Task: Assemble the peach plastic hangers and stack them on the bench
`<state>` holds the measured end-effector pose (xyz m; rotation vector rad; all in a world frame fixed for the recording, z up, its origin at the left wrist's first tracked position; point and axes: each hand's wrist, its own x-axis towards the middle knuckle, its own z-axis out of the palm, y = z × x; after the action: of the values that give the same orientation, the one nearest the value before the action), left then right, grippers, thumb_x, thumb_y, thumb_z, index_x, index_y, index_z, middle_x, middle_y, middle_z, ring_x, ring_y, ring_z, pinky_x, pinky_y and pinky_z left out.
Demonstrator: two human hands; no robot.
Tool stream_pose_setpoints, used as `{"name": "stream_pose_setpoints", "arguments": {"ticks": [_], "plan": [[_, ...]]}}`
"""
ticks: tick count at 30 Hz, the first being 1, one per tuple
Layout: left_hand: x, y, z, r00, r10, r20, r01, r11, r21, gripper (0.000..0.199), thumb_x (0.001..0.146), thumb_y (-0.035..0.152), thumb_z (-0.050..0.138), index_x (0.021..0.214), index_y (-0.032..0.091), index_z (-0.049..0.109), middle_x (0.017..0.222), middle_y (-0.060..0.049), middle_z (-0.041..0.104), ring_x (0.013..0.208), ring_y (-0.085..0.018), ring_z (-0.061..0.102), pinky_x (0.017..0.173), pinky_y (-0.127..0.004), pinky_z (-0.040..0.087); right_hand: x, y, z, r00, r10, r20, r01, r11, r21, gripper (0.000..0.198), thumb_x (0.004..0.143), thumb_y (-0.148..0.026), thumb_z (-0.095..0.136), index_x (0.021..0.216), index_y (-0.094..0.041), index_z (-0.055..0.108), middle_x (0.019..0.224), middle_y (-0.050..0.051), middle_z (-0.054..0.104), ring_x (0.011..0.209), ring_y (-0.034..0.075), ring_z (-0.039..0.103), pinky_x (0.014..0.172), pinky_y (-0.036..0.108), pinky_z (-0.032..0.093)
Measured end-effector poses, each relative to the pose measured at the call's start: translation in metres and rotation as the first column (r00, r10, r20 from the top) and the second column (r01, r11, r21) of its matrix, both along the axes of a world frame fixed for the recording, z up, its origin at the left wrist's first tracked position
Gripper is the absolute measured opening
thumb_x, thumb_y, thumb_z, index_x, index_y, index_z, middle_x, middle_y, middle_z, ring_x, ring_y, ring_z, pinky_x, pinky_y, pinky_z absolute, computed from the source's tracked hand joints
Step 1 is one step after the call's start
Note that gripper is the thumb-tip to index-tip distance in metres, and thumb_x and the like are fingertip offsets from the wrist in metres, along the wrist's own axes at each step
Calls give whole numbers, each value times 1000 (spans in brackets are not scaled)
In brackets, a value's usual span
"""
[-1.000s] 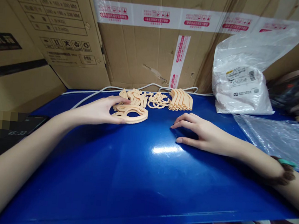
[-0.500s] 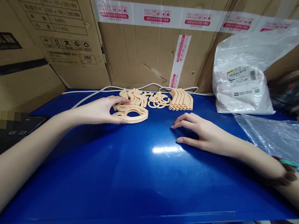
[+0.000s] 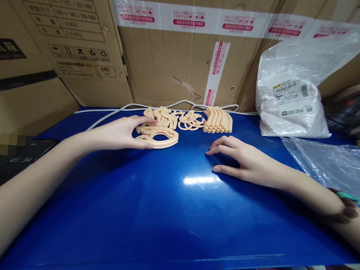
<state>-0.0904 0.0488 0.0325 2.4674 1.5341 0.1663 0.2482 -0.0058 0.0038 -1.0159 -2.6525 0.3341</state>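
On the blue tabletop, my left hand [image 3: 118, 132] has its thumb in front of and its fingers behind a stack of flat beige plastic pieces [image 3: 168, 143] with oval openings. Its grip covers the stack's left end. Just behind lie a pile of curved beige pieces [image 3: 165, 117] and several beige plastic hooks with rings [image 3: 191, 121]. Right of these, beige curved tubular arms [image 3: 218, 120] are stacked side by side. My right hand [image 3: 241, 158] rests on the table in front of them, fingers apart and loosely bent, holding nothing.
Cardboard boxes [image 3: 174, 62] stand along the back and left. A white cable [image 3: 132, 106] runs along the back edge. At the right are a white plastic bag [image 3: 292, 107] with a label and a flat clear plastic sheet [image 3: 339, 167]. A phone [image 3: 27, 154] lies at left.
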Motion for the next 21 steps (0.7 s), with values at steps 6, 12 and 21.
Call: {"name": "stream_pose_setpoints", "arguments": {"ticks": [6, 12, 21], "plan": [[-1, 1, -1, 1000, 1, -8, -1, 1000, 19, 83, 72, 69, 59, 141, 24, 45, 147, -7, 46, 133, -32, 45, 108, -40, 39, 0, 0, 0, 1000, -4, -12, 4, 1000, 1, 40, 89, -50, 53, 118, -23, 62, 122, 11, 57, 115, 26, 53, 100, 45, 42], [0, 0, 0, 1000, -2, -25, 3, 1000, 22, 83, 73, 69, 59, 141, 24, 45, 148, -8, 45, 133, -33, 45, 109, -42, 37, 0, -1, 0, 1000, -4, 6, 4, 1000, 2, 41, 90, -49, 53, 120, -22, 61, 122, 11, 56, 115, 25, 53, 101, 44, 42], [-1, 2, -2, 1000, 2, -2, -2, 1000, 10, 84, 72, 69, 60, 141, 24, 44, 148, -8, 46, 134, -33, 44, 109, -41, 38, 1, 0, 0, 1000, 0, 8, 0, 1000, 3, 40, 90, -49, 52, 120, -24, 60, 123, 11, 55, 115, 26, 52, 100, 46, 42]]}}
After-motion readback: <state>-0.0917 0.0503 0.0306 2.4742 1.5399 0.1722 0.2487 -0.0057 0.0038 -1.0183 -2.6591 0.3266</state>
